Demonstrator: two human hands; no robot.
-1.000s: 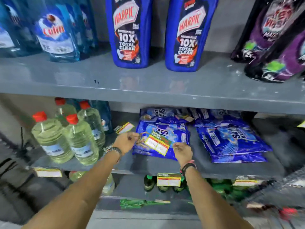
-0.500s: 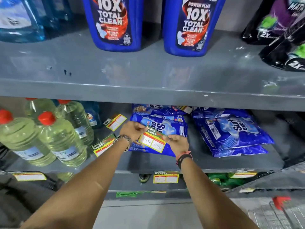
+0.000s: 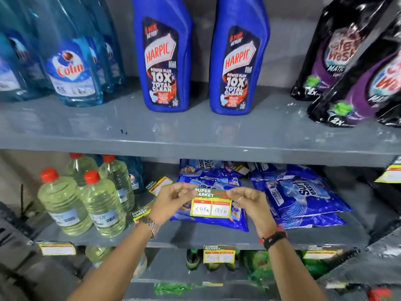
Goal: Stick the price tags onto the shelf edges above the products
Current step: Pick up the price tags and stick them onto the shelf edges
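A yellow and green price tag [image 3: 211, 204] with two handwritten prices hangs between my hands, in front of the blue detergent packets [image 3: 213, 205]. My left hand [image 3: 171, 200] pinches its top left corner and my right hand [image 3: 249, 205] pinches its top right corner. The tag is held level, below the grey shelf edge [image 3: 195, 156] that carries two blue Harpic bottles [image 3: 162, 57]. Two loose price tags [image 3: 159, 185] [image 3: 140, 213] lie on the lower shelf beside my left wrist. Another tag [image 3: 219, 254] is stuck on the lower shelf edge.
Clear bottles with red caps [image 3: 65, 203] stand at the left of the lower shelf. More detergent packets [image 3: 303, 198] lie at the right. Blue Colin bottles [image 3: 71, 61] and dark pouches [image 3: 351, 68] fill the upper shelf. More tags [image 3: 57, 248] [image 3: 321, 254] sit on the lower edge.
Both hands have lifted the price tag slightly and turned it level, and now pinch it by its top corners. The view has tilted upward, showing more of the upper shelf.
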